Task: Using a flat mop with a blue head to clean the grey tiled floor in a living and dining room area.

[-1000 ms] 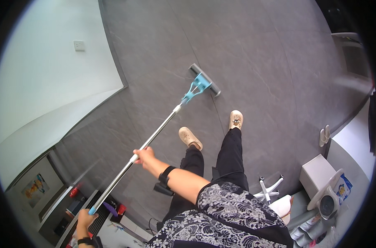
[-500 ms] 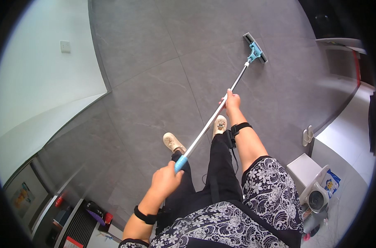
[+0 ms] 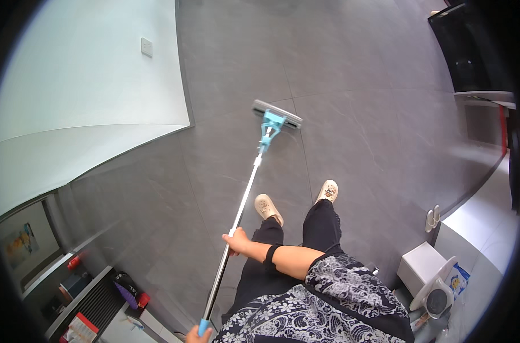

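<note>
With the fingers of the right hand (image 3: 237, 242) and left hand (image 3: 198, 335) clamped around the pole (image 3: 243, 201), the mop head (image 3: 277, 114) is best pressed flat inside the left edge of the floor (image 3: 374, 137).

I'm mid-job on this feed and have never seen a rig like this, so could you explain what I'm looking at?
There's no robot here: you're seeing a person's own two bare hands. The view comes from a fisheye camera worn on the head, looking down, so straight edges bend near the rim. Left in the picture is the person's left.

Both hands hold a long-handled sponge mop. The left hand is on its blue end grip, partly cut off by the lower edge; the right hand grasps the pole further along. The blue-and-grey mop head is out ahead over the grey tiled floor. The person wears beige clogs; a pale pair of slippers lies to the right.
</note>
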### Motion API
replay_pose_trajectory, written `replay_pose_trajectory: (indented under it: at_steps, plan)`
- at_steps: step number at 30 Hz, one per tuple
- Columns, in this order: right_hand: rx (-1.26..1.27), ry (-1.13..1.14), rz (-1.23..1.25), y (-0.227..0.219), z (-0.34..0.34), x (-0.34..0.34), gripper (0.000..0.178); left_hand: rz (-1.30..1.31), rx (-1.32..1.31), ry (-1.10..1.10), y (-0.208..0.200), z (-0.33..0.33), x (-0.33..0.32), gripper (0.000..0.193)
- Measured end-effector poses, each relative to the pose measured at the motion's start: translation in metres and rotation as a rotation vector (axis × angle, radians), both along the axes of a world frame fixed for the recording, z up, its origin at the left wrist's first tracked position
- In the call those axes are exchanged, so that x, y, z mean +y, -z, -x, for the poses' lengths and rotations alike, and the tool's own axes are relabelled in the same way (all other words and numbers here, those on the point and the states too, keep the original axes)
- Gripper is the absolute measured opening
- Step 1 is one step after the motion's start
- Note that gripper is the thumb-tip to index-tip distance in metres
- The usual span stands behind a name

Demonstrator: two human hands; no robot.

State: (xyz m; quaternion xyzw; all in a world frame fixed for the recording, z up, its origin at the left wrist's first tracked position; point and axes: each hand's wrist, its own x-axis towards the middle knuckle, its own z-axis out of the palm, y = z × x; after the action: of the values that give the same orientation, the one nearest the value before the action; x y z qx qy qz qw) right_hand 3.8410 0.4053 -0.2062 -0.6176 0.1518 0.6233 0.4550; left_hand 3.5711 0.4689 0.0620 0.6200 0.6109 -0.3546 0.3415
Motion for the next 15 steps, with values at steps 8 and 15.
replay_pose_trajectory:
  at_steps: [8,15]
  plan:
    - [-0.138,-0.186,-0.157,0.055,-0.163,0.041,0.033,-0.013,-0.199,-0.111,0.079,-0.123,-0.01,0.028]
    - [-0.226,-0.055,-0.197,0.03,-0.267,-0.007,0.044,0.269,-0.452,-0.277,0.139,-0.347,-0.039,0.022]
